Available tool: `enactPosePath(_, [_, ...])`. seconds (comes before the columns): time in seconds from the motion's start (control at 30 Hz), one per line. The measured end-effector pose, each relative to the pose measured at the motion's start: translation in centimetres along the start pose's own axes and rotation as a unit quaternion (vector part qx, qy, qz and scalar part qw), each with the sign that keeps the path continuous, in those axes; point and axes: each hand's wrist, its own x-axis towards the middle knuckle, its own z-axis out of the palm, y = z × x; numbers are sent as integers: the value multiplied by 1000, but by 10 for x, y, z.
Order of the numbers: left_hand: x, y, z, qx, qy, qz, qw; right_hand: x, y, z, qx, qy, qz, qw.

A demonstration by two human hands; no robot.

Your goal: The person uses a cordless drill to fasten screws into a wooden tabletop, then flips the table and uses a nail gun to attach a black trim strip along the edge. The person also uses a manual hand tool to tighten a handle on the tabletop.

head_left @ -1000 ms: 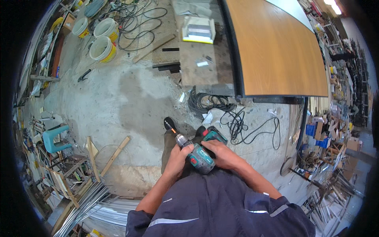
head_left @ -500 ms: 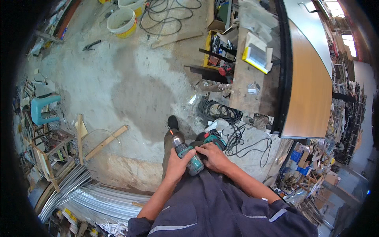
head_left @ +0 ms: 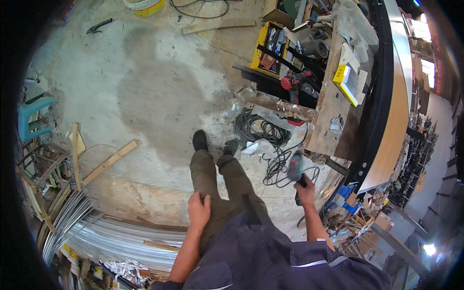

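Note:
My right hand (head_left: 305, 192) is wrapped round the grip of a teal and black cordless drill (head_left: 294, 166), held out to the right of my legs. Below the drill, from my viewpoint, coils of dark cable (head_left: 278, 169) lie on the floor. My left hand (head_left: 198, 210) hangs beside my left thigh, its fingers loosely bent with thumb and fingers apart. Nothing shows in that hand.
A workbench (head_left: 333, 137) with a yellow-and-white box (head_left: 345, 79) runs along the right. Beside it are a yellow toolbox (head_left: 258, 53) and a red-black power tool (head_left: 292, 83). Metal rods (head_left: 125, 244) and wooden strips (head_left: 111, 162) lie left. More coiled cable (head_left: 258, 130) lies ahead.
The drill has moved from between both hands to the right, in my right hand alone. My left hand has let go and dropped to my thigh. The view has shifted.

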Motion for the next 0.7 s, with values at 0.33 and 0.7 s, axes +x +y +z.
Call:
enactPosePath(0.33, [-3,-22,19,136,1,18,991,179,-10,0,-127,238,-224,936])
enactPosePath(0.7, [5,-48,2,142,-50,-19,988,245,-36,21,8,226,-132,965])
